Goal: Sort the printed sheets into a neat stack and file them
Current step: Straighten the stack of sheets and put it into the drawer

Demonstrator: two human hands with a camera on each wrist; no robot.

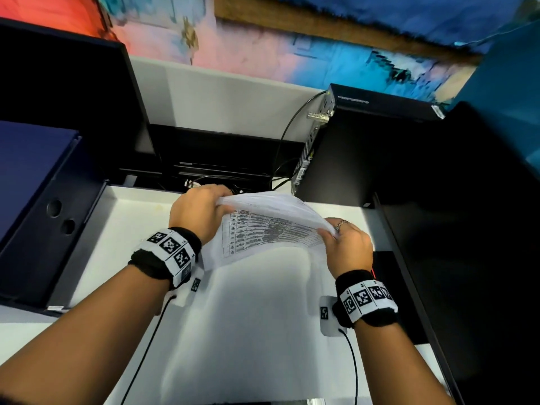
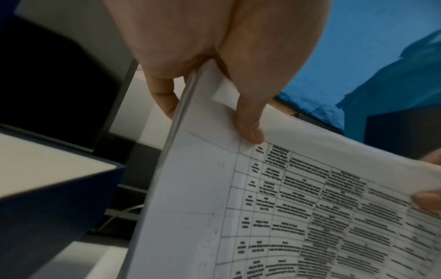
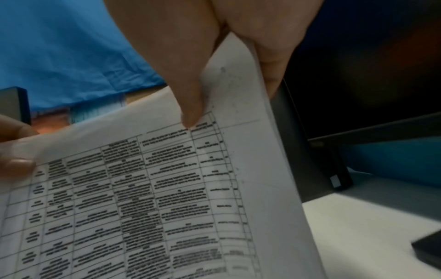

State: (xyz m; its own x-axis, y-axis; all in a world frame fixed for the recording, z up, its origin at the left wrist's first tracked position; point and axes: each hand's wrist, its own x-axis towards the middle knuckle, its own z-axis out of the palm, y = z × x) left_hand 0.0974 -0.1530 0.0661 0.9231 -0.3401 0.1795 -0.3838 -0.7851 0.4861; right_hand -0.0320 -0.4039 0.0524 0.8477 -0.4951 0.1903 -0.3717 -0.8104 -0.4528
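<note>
A bundle of white printed sheets (image 1: 263,232) with a table of dark text hangs bowed above the white desk, its lower edge near the surface. My left hand (image 1: 201,214) pinches the bundle's upper left corner, thumb on the printed face and fingers behind. My right hand (image 1: 344,241) pinches the upper right corner the same way. In the left wrist view the thumb presses the sheets (image 2: 286,207) near the table's top row. The right wrist view shows the thumb on the sheets (image 3: 155,188) and several page edges at the right side.
An open dark blue box file (image 1: 43,206) lies at the left on the white desk (image 1: 263,331). A black monitor (image 1: 64,106) stands behind it. A black computer case (image 1: 365,147) with cables stands at the back right, and a dark panel (image 1: 438,287) borders the right side.
</note>
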